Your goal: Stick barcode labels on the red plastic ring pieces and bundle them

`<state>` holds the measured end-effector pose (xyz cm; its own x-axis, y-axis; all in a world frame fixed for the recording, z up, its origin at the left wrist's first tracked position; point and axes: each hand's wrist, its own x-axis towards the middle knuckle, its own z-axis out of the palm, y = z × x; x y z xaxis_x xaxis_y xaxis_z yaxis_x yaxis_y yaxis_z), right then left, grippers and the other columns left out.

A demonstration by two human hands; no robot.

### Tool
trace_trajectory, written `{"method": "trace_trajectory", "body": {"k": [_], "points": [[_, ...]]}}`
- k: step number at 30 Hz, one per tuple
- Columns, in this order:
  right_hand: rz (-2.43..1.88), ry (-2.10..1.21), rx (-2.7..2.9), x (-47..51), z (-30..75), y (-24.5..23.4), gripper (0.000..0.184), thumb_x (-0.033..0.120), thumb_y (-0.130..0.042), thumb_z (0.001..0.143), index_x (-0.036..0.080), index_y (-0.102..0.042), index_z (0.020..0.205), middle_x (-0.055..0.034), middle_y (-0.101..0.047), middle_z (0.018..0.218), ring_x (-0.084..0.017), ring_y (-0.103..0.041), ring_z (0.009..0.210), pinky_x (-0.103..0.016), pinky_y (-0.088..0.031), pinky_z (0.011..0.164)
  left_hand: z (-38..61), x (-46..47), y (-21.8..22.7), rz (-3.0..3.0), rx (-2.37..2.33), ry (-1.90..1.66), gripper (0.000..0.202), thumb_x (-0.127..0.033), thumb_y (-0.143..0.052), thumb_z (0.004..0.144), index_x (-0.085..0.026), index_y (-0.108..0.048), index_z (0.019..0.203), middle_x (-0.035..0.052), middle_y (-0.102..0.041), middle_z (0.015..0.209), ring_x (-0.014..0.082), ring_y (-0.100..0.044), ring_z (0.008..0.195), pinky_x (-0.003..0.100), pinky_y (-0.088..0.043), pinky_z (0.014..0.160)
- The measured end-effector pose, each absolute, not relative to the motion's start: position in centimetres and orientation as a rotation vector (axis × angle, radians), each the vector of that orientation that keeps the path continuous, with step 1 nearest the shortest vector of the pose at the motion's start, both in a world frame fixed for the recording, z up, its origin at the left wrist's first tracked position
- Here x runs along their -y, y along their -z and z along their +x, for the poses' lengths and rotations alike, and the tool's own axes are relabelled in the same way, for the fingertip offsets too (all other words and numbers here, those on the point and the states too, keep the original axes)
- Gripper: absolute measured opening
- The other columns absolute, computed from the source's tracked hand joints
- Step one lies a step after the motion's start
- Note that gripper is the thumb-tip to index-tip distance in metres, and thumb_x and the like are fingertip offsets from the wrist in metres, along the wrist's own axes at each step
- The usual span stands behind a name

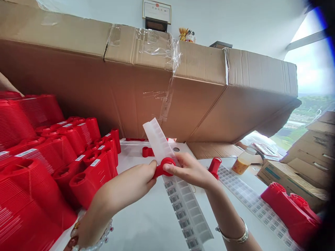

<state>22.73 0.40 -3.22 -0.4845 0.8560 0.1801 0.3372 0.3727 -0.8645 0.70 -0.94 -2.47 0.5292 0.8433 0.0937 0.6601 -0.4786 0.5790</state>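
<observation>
Both hands meet over the white table (141, 216) at a red plastic piece with a round ring end (168, 161). My left hand (142, 176) is closed on its narrower end. My right hand (190, 170) pinches the ring end, thumb on top; its other fingers are partly hidden. A strip of barcode labels (180, 212) on pale backing runs beneath the piece and my right hand, its upper, label-free end tilting up toward the cardboard. Whether my right fingers also grip the strip I cannot tell.
Stacks of labelled red pieces (62, 139) crowd the left. A large taped cardboard box (141, 90) spans the back. On the right lie another label sheet (251, 198), a small red stack (290, 209), a red piece (215, 167), a plastic container (242, 162) and a carton (288, 181).
</observation>
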Motion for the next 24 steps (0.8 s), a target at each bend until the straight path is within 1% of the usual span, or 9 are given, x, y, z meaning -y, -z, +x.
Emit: {"method": "trace_trajectory", "body": {"k": [2, 4, 7, 8, 10, 12, 14, 18, 24], "points": [[-1.086, -1.029, 1.959, -0.2, 22.1, 3.4, 0.047, 0.059, -0.065, 0.093, 0.020, -0.051, 0.071, 0.0039, -0.039, 0.068, -0.012, -0.034, 0.062, -0.027, -0.024, 0.054, 0.6, 1.0, 2.2, 2.307, -1.270, -0.403, 0.015, -0.029, -0.045, 0.090, -0.023, -0.055, 0.080, 0.0012, -0.060, 0.069, 0.0196, -0.053, 0.059, 0.028, -0.033, 0.051], [-1.103, -1.017, 1.911, 0.0, 21.7, 3.6, 0.050, 0.061, -0.060, 0.096, 0.020, -0.050, 0.070, 0.0033, -0.041, 0.068, -0.012, -0.034, 0.062, -0.028, -0.025, 0.055, 0.5, 1.0, 1.9, 2.303, -1.308, -0.339, 0.016, -0.029, -0.043, 0.092, -0.023, -0.054, 0.082, 0.0023, -0.061, 0.071, 0.0202, -0.054, 0.060, 0.029, -0.034, 0.051], [-1.082, -0.979, 1.833, 0.0, 21.3, 3.6, 0.050, 0.059, -0.059, 0.097, 0.019, -0.052, 0.069, 0.0021, -0.047, 0.069, -0.012, -0.039, 0.064, -0.027, -0.027, 0.057, 0.4, 1.1, 1.6, 2.319, -1.344, -0.350, 0.016, -0.028, -0.042, 0.095, -0.022, -0.057, 0.096, 0.0057, -0.067, 0.090, 0.0238, -0.064, 0.077, 0.032, -0.046, 0.064], [-1.078, -0.959, 1.796, 0.0, 21.3, 3.6, 0.049, 0.059, -0.060, 0.097, 0.019, -0.053, 0.069, 0.0020, -0.048, 0.069, -0.012, -0.040, 0.064, -0.027, -0.028, 0.057, 0.4, 1.3, 1.5, 2.382, -1.356, -0.450, 0.016, -0.028, -0.045, 0.096, -0.022, -0.057, 0.104, 0.0075, -0.068, 0.102, 0.0257, -0.066, 0.090, 0.036, -0.050, 0.074], [-1.064, -0.917, 1.697, -0.2, 21.4, 3.6, 0.050, 0.060, -0.061, 0.096, 0.018, -0.054, 0.069, 0.0021, -0.048, 0.068, -0.012, -0.041, 0.063, -0.026, -0.029, 0.056, 0.5, 2.0, 1.3, 2.574, -1.357, -0.791, 0.025, -0.027, -0.051, 0.096, -0.022, -0.053, 0.121, 0.0102, -0.061, 0.127, 0.0282, -0.059, 0.118, 0.042, -0.049, 0.095], [-1.043, -0.836, 1.582, -0.5, 21.6, 3.7, 0.049, 0.060, -0.062, 0.095, 0.018, -0.056, 0.069, 0.0019, -0.050, 0.068, -0.012, -0.043, 0.063, -0.026, -0.030, 0.056, 0.8, 2.9, 1.0, 2.729, -1.297, -1.154, 0.035, -0.025, -0.057, 0.097, -0.024, -0.048, 0.130, 0.0088, -0.053, 0.138, 0.0260, -0.051, 0.127, 0.041, -0.046, 0.102], [-1.015, -0.702, 1.483, -0.6, 21.8, 3.7, 0.048, 0.058, -0.064, 0.095, 0.018, -0.058, 0.070, 0.0019, -0.052, 0.068, -0.012, -0.045, 0.063, -0.025, -0.033, 0.057, 1.5, 3.7, 0.8, 2.753, -1.230, -1.299, 0.030, -0.022, -0.059, 0.098, -0.026, -0.051, 0.126, 0.0046, -0.058, 0.130, 0.0219, -0.054, 0.117, 0.035, -0.049, 0.095], [-0.962, -0.466, 1.363, -0.2, 21.7, 3.6, 0.043, 0.053, -0.064, 0.097, 0.018, -0.062, 0.072, 0.0021, -0.056, 0.066, -0.012, -0.047, 0.063, -0.025, -0.037, 0.056, 3.8, 3.9, 0.9, 2.467, -1.344, -1.207, 0.005, -0.019, -0.058, 0.098, -0.023, -0.060, 0.096, -0.0003, -0.066, 0.096, 0.0187, -0.062, 0.088, 0.033, -0.050, 0.076], [-0.914, -0.239, 1.326, 1.2, 21.4, 3.3, 0.033, 0.042, -0.066, 0.098, 0.020, -0.064, 0.074, 0.0045, -0.058, 0.063, -0.009, -0.049, 0.058, -0.023, -0.039, 0.052, 6.2, 2.8, 2.0, 2.102, -1.344, -1.077, 0.016, -0.030, -0.054, 0.102, -0.023, -0.063, 0.090, -0.0022, -0.070, 0.090, 0.0175, -0.064, 0.081, 0.033, -0.049, 0.070]]}}
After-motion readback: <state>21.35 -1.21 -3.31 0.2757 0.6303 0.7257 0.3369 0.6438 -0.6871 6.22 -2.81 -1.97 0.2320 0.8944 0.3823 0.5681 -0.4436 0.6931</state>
